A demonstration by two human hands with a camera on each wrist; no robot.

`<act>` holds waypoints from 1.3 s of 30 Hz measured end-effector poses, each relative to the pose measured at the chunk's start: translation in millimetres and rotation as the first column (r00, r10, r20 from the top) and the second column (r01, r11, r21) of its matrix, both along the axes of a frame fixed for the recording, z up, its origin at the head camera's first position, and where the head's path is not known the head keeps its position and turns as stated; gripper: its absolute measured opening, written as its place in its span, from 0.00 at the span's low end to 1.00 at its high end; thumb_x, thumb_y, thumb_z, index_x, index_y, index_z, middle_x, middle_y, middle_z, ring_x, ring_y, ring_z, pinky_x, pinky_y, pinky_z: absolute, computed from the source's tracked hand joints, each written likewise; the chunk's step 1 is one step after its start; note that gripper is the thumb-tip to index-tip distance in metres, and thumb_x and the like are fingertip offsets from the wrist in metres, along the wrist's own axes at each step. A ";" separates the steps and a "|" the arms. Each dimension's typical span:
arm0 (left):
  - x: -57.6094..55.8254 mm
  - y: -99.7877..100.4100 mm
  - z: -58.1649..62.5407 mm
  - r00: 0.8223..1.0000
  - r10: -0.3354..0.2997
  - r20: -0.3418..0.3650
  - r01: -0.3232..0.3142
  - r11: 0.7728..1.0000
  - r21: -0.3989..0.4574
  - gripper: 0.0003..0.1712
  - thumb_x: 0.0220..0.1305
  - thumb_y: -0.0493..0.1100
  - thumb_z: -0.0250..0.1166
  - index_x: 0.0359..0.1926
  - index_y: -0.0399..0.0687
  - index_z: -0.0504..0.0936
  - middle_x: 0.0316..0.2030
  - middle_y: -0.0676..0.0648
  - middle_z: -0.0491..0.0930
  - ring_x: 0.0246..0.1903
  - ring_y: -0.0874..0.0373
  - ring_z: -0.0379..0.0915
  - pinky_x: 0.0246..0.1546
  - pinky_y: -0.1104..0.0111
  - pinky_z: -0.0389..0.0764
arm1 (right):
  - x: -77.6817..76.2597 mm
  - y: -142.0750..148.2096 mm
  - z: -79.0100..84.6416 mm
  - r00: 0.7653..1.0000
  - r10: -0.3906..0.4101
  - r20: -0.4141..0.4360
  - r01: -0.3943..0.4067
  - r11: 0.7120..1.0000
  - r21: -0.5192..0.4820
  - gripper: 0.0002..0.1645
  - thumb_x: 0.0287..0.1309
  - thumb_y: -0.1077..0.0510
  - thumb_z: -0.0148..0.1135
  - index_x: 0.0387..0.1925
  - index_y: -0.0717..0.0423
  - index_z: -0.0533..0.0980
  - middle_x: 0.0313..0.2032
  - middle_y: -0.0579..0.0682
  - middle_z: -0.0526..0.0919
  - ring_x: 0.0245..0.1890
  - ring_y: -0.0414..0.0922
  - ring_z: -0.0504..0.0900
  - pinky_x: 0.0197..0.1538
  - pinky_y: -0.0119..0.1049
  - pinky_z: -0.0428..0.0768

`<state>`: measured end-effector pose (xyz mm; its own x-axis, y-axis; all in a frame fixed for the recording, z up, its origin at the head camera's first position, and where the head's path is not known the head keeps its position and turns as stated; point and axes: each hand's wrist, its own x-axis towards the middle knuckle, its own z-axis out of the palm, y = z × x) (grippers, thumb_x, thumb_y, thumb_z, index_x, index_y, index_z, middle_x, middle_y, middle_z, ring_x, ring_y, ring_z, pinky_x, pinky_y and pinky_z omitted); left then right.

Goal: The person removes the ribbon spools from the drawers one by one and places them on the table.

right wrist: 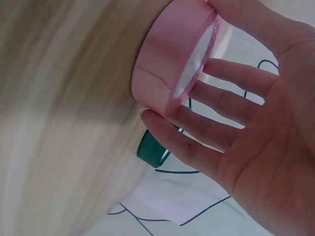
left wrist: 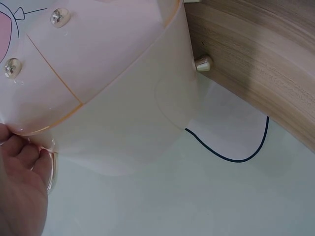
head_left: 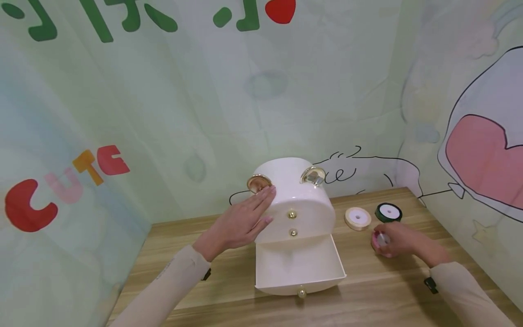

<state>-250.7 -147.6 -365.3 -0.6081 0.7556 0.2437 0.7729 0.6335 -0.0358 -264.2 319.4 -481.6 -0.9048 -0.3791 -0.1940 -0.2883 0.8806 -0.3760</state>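
A white rounded box (head_left: 294, 206) with gold ear-like rings stands in the middle of the wooden table, its lower drawer (head_left: 300, 261) pulled out; nothing lies inside it. My left hand (head_left: 245, 222) rests on the box's upper left edge beside the left gold ear (head_left: 258, 182), fingers extended. To the right of the box, my right hand (head_left: 402, 238) grips a roll of pink ribbon (head_left: 377, 249) between thumb and fingers. The right wrist view shows that pink roll (right wrist: 162, 61) on edge to the camera, at or close to the tabletop.
A cream ribbon roll (head_left: 357, 219) and a dark green ribbon roll (head_left: 388, 212) lie flat on the table (head_left: 196, 290) just behind my right hand. Printed fabric walls (head_left: 204, 113) close off the back and sides.
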 end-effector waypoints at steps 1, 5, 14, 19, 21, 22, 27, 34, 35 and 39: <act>0.1 0.1 0.0 1.000 0.000 0.000 0.000 1.000 0.001 0.39 0.83 0.53 0.48 0.83 0.37 0.52 0.83 0.40 0.54 0.83 0.47 0.53 0.79 0.54 0.65 | -0.1 0.1 -1.4 1.000 -0.008 0.004 0.008 1.000 0.001 0.27 0.52 0.60 0.78 0.53 0.66 0.81 0.44 0.55 0.86 0.42 0.48 0.81 0.48 0.52 0.85; 0.0 0.1 -0.2 1.000 0.001 0.001 -0.001 1.000 0.004 0.39 0.83 0.53 0.48 0.83 0.37 0.52 0.83 0.40 0.54 0.83 0.47 0.53 0.79 0.54 0.66 | -1.6 0.3 -5.9 1.000 -0.017 0.003 0.017 1.000 -0.007 0.24 0.52 0.61 0.78 0.51 0.64 0.81 0.43 0.54 0.86 0.42 0.48 0.81 0.48 0.52 0.86; 0.2 0.5 1.0 1.000 -0.003 -0.008 0.003 1.000 -0.004 0.39 0.83 0.53 0.48 0.83 0.37 0.52 0.83 0.40 0.54 0.82 0.47 0.54 0.79 0.54 0.67 | 1.2 -1.8 -2.6 1.000 0.003 -0.018 -0.003 1.000 -0.011 0.19 0.53 0.61 0.78 0.46 0.60 0.82 0.39 0.50 0.85 0.39 0.45 0.80 0.45 0.48 0.85; 0.2 0.8 1.8 1.000 -0.005 -0.010 0.005 1.000 -0.010 0.38 0.84 0.53 0.48 0.83 0.37 0.52 0.83 0.39 0.55 0.82 0.46 0.54 0.79 0.54 0.66 | 7.5 -6.3 2.7 0.987 0.065 -0.148 -0.064 0.998 0.007 0.15 0.54 0.61 0.75 0.42 0.61 0.82 0.37 0.51 0.86 0.38 0.46 0.83 0.45 0.49 0.86; 0.2 0.6 1.8 1.000 -0.005 -0.010 0.005 1.000 -0.010 0.38 0.84 0.53 0.48 0.83 0.37 0.53 0.83 0.39 0.55 0.82 0.46 0.54 0.79 0.54 0.66 | 10.3 -9.7 6.5 0.972 0.086 -0.219 -0.082 0.996 0.027 0.17 0.55 0.61 0.73 0.45 0.65 0.83 0.39 0.55 0.88 0.39 0.48 0.85 0.47 0.51 0.87; 0.1 0.6 1.8 1.000 -0.005 -0.009 0.005 1.000 -0.010 0.38 0.83 0.52 0.48 0.83 0.36 0.53 0.83 0.39 0.55 0.82 0.46 0.54 0.79 0.54 0.66 | 11.9 -12.1 8.7 0.961 0.100 -0.256 -0.095 0.995 0.032 0.18 0.56 0.60 0.72 0.46 0.67 0.83 0.41 0.57 0.88 0.39 0.49 0.86 0.47 0.52 0.87; 0.3 0.1 1.4 1.000 0.001 -0.002 -0.001 1.000 -0.010 0.38 0.83 0.52 0.49 0.83 0.37 0.53 0.83 0.39 0.55 0.82 0.46 0.54 0.79 0.54 0.66 | 28.4 -31.8 27.6 0.928 0.139 -0.345 -0.127 0.990 0.057 0.24 0.58 0.57 0.74 0.52 0.67 0.82 0.46 0.60 0.88 0.41 0.49 0.87 0.48 0.51 0.87; -0.1 -0.1 -0.2 1.000 -0.006 -0.010 0.006 1.000 -0.008 0.38 0.84 0.53 0.48 0.83 0.37 0.52 0.83 0.39 0.54 0.82 0.46 0.54 0.79 0.54 0.67 | 67.7 -69.7 48.5 0.859 0.200 -0.471 -0.185 0.980 0.078 0.22 0.59 0.49 0.77 0.51 0.54 0.84 0.44 0.49 0.89 0.36 0.40 0.87 0.38 0.39 0.86; -0.3 0.0 -0.5 1.000 -0.006 -0.010 0.006 1.000 -0.006 0.38 0.84 0.53 0.48 0.83 0.37 0.52 0.83 0.39 0.54 0.82 0.47 0.54 0.79 0.54 0.67 | 73.0 -74.9 49.6 0.820 0.219 -0.528 -0.201 0.975 0.091 0.21 0.57 0.49 0.79 0.48 0.53 0.84 0.42 0.47 0.89 0.34 0.40 0.86 0.35 0.37 0.85; -0.6 -0.1 -1.1 1.000 0.002 -0.006 -0.002 1.000 -0.004 0.39 0.84 0.53 0.48 0.83 0.37 0.52 0.83 0.40 0.54 0.83 0.47 0.53 0.79 0.54 0.66 | 91.3 -100.2 49.6 0.634 0.228 -0.739 -0.222 0.969 0.109 0.17 0.48 0.51 0.83 0.36 0.49 0.82 0.29 0.40 0.82 0.26 0.36 0.79 0.27 0.31 0.77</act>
